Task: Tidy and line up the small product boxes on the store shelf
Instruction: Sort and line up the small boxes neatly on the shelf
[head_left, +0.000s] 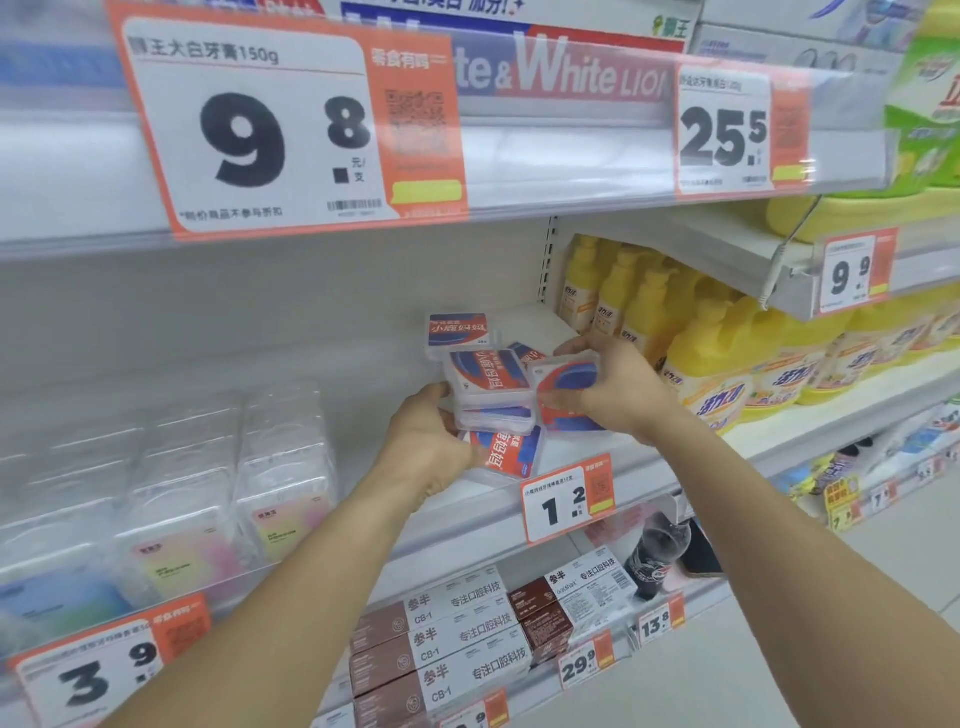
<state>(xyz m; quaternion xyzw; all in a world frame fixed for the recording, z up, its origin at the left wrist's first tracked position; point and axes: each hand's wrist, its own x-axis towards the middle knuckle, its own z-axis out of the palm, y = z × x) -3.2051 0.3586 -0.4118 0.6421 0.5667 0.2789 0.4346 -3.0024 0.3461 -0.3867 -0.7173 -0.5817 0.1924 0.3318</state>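
Note:
Several small clear plastic boxes with red-and-blue labels lie in a loose pile (491, 387) on the white middle shelf (639, 462). One box (457, 330) stands upright at the back. My left hand (428, 441) grips the left side of the pile, fingers wrapped on a small stack of boxes. My right hand (605, 387) holds one box (569, 376) tilted on its edge at the pile's right side. Another box (511, 452) lies askew at the shelf front, partly under the stack.
Clear cases (208, 478) with pastel labels fill the shelf to the left. Yellow detergent bottles (711, 353) stand close on the right. A 1.2 price tag (569, 499) hangs on the shelf edge. Brown-and-white toothpaste boxes (447, 639) lie below. The upper shelf rail (519, 156) overhangs.

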